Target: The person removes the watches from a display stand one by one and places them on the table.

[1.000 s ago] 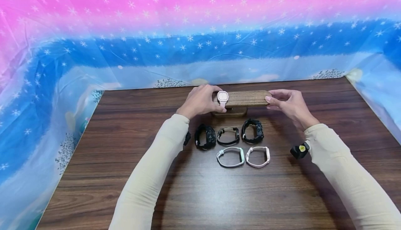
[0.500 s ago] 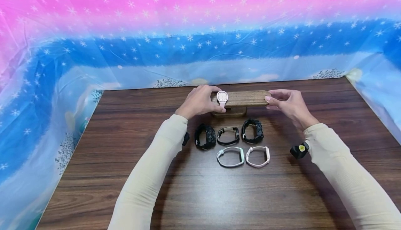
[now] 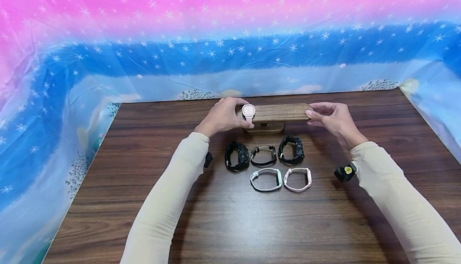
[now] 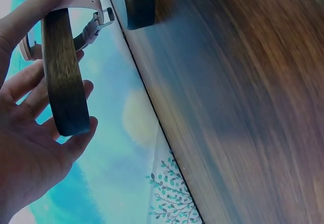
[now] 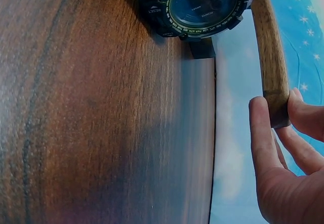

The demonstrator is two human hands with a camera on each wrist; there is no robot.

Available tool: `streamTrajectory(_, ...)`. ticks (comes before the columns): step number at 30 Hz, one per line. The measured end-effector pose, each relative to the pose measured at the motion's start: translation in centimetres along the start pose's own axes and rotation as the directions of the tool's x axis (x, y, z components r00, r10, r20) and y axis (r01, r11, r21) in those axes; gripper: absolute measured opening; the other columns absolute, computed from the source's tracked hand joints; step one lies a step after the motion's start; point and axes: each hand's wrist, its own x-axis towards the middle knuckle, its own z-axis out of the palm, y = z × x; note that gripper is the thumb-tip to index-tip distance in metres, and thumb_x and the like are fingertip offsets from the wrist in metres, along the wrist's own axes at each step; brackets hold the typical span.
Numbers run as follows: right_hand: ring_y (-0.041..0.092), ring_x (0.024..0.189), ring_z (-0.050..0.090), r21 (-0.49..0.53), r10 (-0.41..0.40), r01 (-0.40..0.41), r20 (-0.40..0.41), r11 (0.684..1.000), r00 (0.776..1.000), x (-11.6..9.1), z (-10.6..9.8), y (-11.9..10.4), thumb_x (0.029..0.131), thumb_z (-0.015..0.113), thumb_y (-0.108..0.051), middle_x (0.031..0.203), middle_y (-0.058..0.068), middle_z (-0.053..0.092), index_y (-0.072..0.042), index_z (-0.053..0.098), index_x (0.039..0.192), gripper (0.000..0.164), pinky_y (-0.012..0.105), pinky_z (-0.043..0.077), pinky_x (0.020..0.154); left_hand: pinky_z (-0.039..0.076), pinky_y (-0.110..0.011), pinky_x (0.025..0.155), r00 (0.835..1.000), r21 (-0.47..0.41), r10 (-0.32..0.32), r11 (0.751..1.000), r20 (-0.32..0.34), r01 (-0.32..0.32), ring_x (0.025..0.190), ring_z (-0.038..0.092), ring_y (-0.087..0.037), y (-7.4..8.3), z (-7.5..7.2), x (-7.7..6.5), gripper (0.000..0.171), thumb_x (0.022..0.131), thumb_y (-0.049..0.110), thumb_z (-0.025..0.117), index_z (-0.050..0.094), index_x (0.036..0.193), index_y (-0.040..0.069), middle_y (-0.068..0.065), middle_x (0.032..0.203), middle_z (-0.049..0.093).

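Note:
A wooden watch stand [image 3: 282, 113] with a long crossbar on a rounded base stands toward the back of the table. My left hand [image 3: 222, 116] holds a pale pink watch [image 3: 248, 111] looped round the bar's left part. In the left wrist view the thumb lies on the strap [image 4: 81, 1], and the fingers reach behind the bar [image 4: 63, 77]. The strap is buckled into a loop. At the other end, my right hand [image 3: 335, 121] pinches the bar's tip between thumb and fingers, as the bar [image 5: 273, 52] in the right wrist view also shows.
In front of the stand lie two chunky black watches [image 3: 242, 157] and a slim black band [image 3: 275, 156]. Nearer are a mint-green band [image 3: 279, 179] and a pale pink band [image 3: 309, 177]. A snowflake-patterned cloth [image 3: 230, 52] rises behind the wooden table [image 3: 245, 224].
My left hand and the pink watch have shifted a little to the left along the bar. The right hand keeps its grip on the bar's end.

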Motion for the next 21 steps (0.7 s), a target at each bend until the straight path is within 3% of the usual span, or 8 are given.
streamTrajectory(21, 0.017, 0.08, 0.075, 0.041, -0.003, 0.003, 0.0, 0.999, 1.0, 0.0, 0.0, 0.2, 0.092, 0.076, -0.011, 0.096, -0.007, 0.074, 0.012, 0.05, 0.139, 0.058, 0.033, 0.059, 0.086, 0.046, -0.043, 0.105, 0.999, -0.043, -0.037, 0.998, -0.009, 0.037, 0.121, 0.056, -0.023, -1.4, -0.8, -1.1, 0.067, 0.073, 0.037, 0.093, 0.067, 0.131, 0.016, -0.004, 0.137, 0.06)
